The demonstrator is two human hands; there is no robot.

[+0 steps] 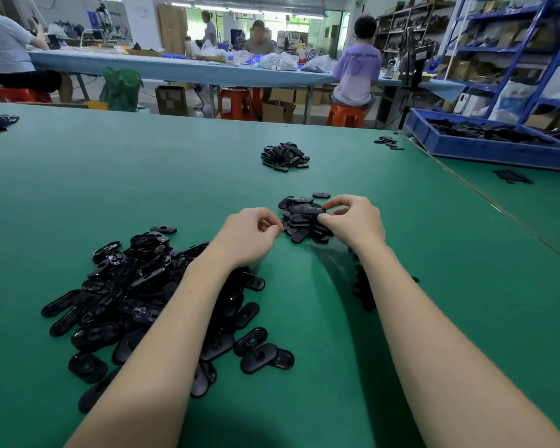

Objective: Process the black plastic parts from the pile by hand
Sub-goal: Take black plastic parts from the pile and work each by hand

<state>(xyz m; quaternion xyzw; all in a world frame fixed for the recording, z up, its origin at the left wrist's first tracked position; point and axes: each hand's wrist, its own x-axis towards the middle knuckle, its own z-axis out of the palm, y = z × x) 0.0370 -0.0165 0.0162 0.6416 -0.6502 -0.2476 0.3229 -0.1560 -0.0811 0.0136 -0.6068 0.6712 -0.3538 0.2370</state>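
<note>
I see both hands out over the green table (143, 176). My right hand (353, 221) sits at the small heap (299, 221) of black plastic parts, thumb and forefinger pinching one part (314, 210) on top of that heap; the other fingers are curled in. My left hand (249, 236) is just beside the heap's left edge, fingers curled with tips together — cannot tell if they hold anything. The big pile (143, 292) of larger oval black parts lies under and left of my left forearm, spread loose on the mat, some pieces scattered out at its near right edge. A second small heap (285, 155) sits farther back, center table, well apart from the hands. A few loose parts (388, 142) lie near the far right edge, beside a blue bin (485, 150) holding more black pieces. Background — people seated on orange stools (345, 114) at a long blue-covered table (188, 71), blue shelving (514, 50) on the right.
</note>
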